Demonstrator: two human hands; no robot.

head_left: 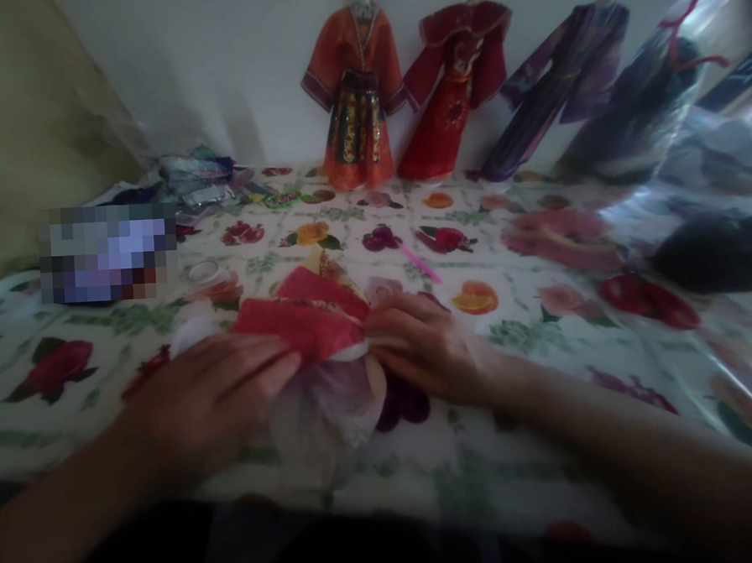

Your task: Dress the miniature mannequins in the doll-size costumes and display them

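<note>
A small red doll garment (308,319) lies in front of me, with a gold patterned strip at its top and pale sheer cloth (325,406) spreading below. My left hand (223,378) comes in from the left, its fingers closed on the garment's lower left edge. On the other side, my right hand (426,346) pinches the right edge, near a white rim. The fingertips of both hands are partly hidden and the picture is blurred. A white round thing (193,333) sits just behind my left hand.
Several doll outfits, among them an orange one (359,97) and a red one (457,84), hang along the wall. A pink stick (420,263) and a tape roll (203,272) lie on the flowered tablecloth (261,262). Clear plastic and a dark object (721,251) are at right.
</note>
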